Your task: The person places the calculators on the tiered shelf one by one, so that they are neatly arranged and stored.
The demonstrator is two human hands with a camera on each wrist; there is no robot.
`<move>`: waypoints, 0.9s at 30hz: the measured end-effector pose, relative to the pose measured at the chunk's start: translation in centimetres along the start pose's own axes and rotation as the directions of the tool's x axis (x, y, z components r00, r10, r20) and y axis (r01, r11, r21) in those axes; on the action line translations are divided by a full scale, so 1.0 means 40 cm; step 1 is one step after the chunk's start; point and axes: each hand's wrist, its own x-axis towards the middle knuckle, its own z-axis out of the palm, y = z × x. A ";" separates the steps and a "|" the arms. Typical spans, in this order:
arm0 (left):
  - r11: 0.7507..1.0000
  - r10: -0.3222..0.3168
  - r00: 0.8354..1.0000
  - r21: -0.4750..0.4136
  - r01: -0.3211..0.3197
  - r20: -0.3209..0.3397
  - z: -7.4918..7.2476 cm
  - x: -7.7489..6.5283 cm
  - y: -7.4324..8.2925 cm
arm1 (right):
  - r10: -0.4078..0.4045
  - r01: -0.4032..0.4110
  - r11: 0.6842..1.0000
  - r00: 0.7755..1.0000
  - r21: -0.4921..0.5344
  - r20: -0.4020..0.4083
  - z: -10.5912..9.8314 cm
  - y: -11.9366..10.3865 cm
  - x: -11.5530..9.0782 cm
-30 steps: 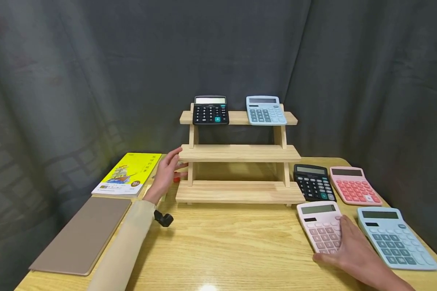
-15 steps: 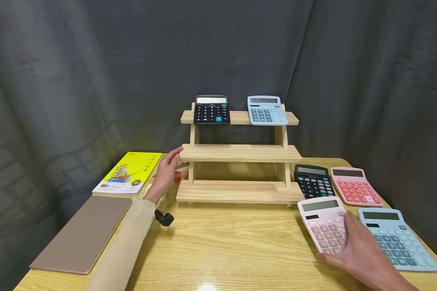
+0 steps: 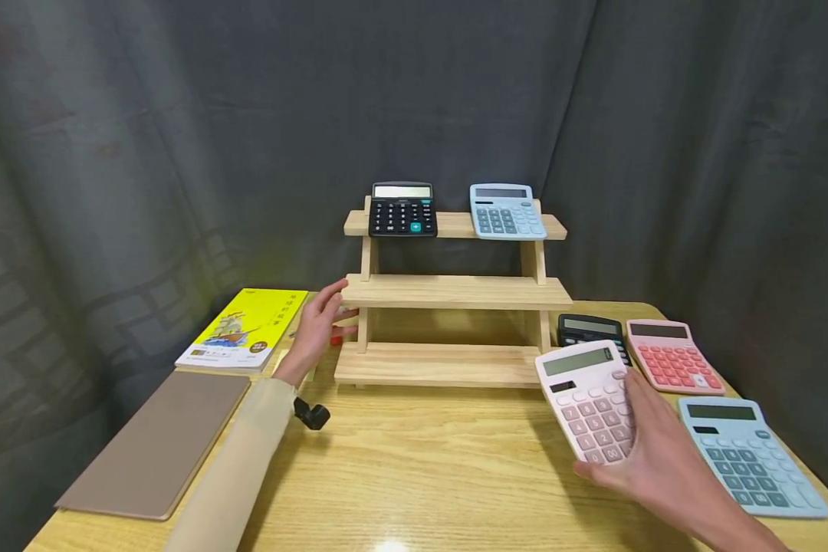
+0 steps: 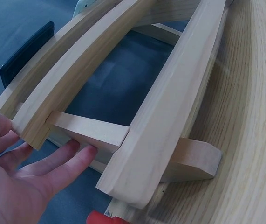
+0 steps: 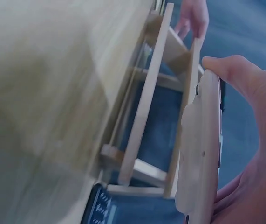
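Note:
My right hand (image 3: 662,460) grips a pale pink calculator (image 3: 593,402) by its right and lower edges, tilted and raised above the table. The right wrist view shows that calculator (image 5: 200,154) edge-on, with the thumb on its rim. At the left end of a three-tier wooden display stand (image 3: 455,291), my left hand (image 3: 313,330) touches the middle board with loosely extended fingers. In the left wrist view its fingers (image 4: 72,165) lie by the stand's side support. A black calculator (image 3: 403,211) and a light blue calculator (image 3: 507,212) lean on the top tier.
Right of the stand lie a black calculator (image 3: 589,330), partly hidden by the held one, a coral pink calculator (image 3: 672,356) and a light blue calculator (image 3: 748,456). On the left are a yellow-covered book (image 3: 248,326) and a brown notebook (image 3: 162,445). Dark curtain (image 3: 248,115) hangs behind.
My right hand has lifted the pale pink calculator off the table and moved it up and slightly left, partly over the black one. My left hand stays at the stand.

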 end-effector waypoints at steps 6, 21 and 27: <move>1.000 -0.003 1.000 -0.008 0.003 0.005 0.003 -0.002 0.000 | -0.056 0.057 0.997 0.998 0.048 -0.028 0.007 -0.052 0.035; 1.000 -0.011 1.000 -0.003 0.011 -0.006 0.005 0.001 0.000 | -0.195 0.204 0.967 0.978 0.151 -0.073 0.046 -0.159 0.165; 1.000 -0.008 1.000 -0.011 0.008 -0.003 0.003 0.002 0.000 | -0.241 0.254 0.952 0.966 0.168 -0.096 0.070 -0.204 0.225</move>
